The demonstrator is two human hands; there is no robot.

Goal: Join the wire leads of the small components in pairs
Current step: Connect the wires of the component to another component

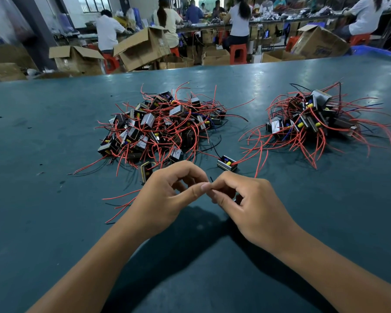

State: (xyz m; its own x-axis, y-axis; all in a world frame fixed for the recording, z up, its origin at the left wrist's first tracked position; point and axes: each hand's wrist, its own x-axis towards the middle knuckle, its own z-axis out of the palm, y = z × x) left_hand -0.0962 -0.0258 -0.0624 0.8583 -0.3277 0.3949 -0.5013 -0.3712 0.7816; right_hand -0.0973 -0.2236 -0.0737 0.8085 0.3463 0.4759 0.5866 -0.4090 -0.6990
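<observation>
**Fine twist at the fingertips, easy to lose**

The fingertips [205, 185] of both hands are meeting at one spot, thumb and forefinger of each pinching thin wire ends [211, 179] that are mostly hidden between them; only a short dark tip is poking up. The join could be slipping apart here, since the ends are fine and the pinch covers very little of them. A pull from the part [227, 163] lying just beyond the right hand, whose red wire is trailing toward the hands, could also be dragging an end free. Tangling is likely too: loose red wires are lying under and beside the left wrist.

The left hand [167, 195] is curling inward, knuckles up, its other fingers bent clear. The right hand [248, 204] is mirroring it. Both forearms are angling in from the near edge of the green table [54, 222]. The large pile [160, 125] is sitting beyond the left hand, the smaller pile [314, 118] well apart to the right.
</observation>
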